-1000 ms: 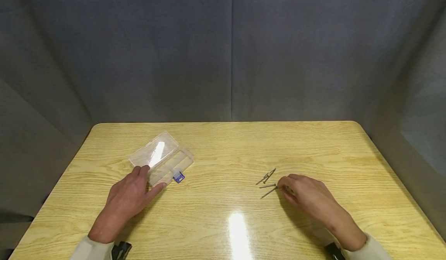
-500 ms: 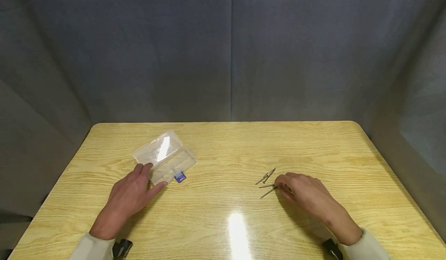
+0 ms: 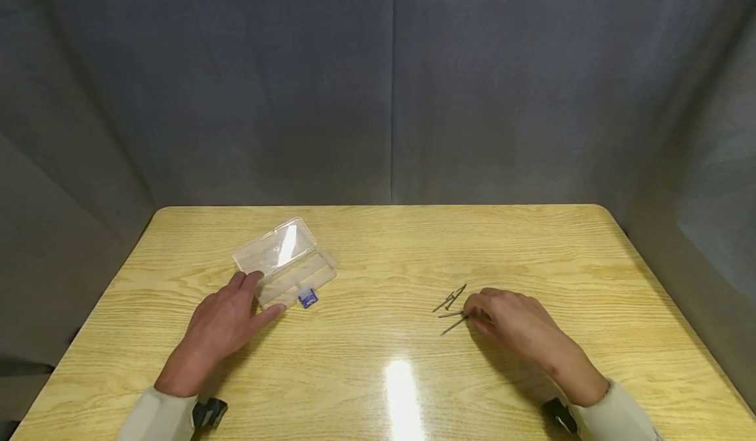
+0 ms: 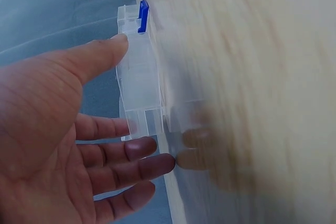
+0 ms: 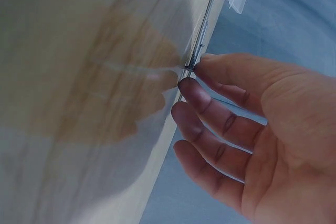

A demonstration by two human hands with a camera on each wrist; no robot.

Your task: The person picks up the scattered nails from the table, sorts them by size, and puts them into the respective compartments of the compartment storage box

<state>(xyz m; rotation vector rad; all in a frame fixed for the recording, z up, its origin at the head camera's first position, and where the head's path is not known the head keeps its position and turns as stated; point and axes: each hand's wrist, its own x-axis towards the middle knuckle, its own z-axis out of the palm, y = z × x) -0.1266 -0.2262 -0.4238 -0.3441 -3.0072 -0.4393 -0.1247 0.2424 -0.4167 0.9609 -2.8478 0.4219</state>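
Observation:
A clear plastic compartment box [image 3: 298, 278] lies on the table at the left, its clear lid [image 3: 274, 247] folded back and its blue latch [image 3: 308, 298] hanging at the front. My left hand [image 3: 221, 323] holds the box's near left corner, thumb at the front wall and fingers at the end. Several metal nails [image 3: 453, 323] lie in a loose group right of centre. My right hand [image 3: 516, 323] bends over them. In the right wrist view, thumb and index fingertip meet at a nail's head [image 5: 190, 68]; the other fingers are loosely curled.
The light wood table [image 3: 378, 244] has rounded far corners and a bright glare spot near its front. Dark grey cloth [image 3: 378, 86] hangs behind it and along both sides. A black device [image 3: 209, 413] sits at the left wrist, another [image 3: 560, 415] at the right.
The box has slid a little to the right and away along with my left hand. My right hand has edged left over the nail heads, while the nails have hardly moved.

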